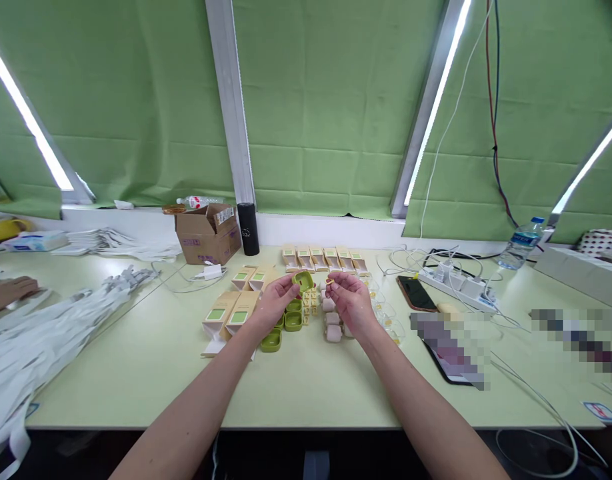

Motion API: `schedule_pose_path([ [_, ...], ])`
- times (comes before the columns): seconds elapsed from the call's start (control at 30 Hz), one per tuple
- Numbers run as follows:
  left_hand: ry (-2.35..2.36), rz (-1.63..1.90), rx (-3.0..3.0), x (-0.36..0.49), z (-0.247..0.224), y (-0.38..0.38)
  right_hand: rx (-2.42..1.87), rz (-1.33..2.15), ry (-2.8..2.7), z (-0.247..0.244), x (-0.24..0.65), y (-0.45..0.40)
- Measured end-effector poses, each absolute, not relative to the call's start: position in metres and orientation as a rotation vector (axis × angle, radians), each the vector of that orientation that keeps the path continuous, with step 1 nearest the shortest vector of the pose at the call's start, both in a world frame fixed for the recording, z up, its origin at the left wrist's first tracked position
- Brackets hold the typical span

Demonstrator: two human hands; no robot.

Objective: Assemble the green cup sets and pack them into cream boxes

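Observation:
My left hand (277, 301) grips a small olive-green square cup (304, 281), its hollow side facing me. Close beside it, my right hand (354, 305) pinches a small yellow-and-reddish piece (329, 283), too small to name. Below the left hand stand several more green cups (271, 341), and small pale-yellow squares (310, 301) lie in rows next to them. Pale pinkish rounded blocks (333, 333) are lined up under the right hand, which partly hides them. Clear plastic pieces with yellow spots (387, 311) lie right of that hand.
Open kraft paper boxes (220, 313) stand at left, with another row (324, 259) behind. A cardboard box (209, 237), black cylinder (248, 229) and white straps (61, 327) are further left. Phones (416, 293), a power strip (459, 291) and cables lie right. Another person's hand (9, 293) shows far left.

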State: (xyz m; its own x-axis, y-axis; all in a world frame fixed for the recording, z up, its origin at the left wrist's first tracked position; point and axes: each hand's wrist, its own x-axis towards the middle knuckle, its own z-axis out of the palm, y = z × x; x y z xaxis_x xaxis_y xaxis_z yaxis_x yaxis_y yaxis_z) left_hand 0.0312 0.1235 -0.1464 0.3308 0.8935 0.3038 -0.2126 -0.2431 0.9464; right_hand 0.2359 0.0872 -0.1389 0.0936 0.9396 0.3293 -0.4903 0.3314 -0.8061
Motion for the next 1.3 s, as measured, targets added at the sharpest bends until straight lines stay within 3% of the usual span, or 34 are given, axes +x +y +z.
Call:
schedule_pose_path([
  [0.43,0.614,1.123,1.518,0.033,-0.145,0.118,-0.733,0.759,-1.189,-0.13,0.224,0.071],
  [0.67,0.591,1.089,1.517,0.035,-0.139,0.111,-0.808,0.199,-1.528,-0.133,0.223,0.061],
  [0.87,0.556,1.075,1.524,0.036,-0.14,0.111,-0.861,-0.077,-1.688,-0.136,0.224,0.063],
  [1.3,0.498,1.015,1.497,0.037,-0.137,0.108,-0.974,-0.364,-1.861,-0.134,0.228,0.061],
])
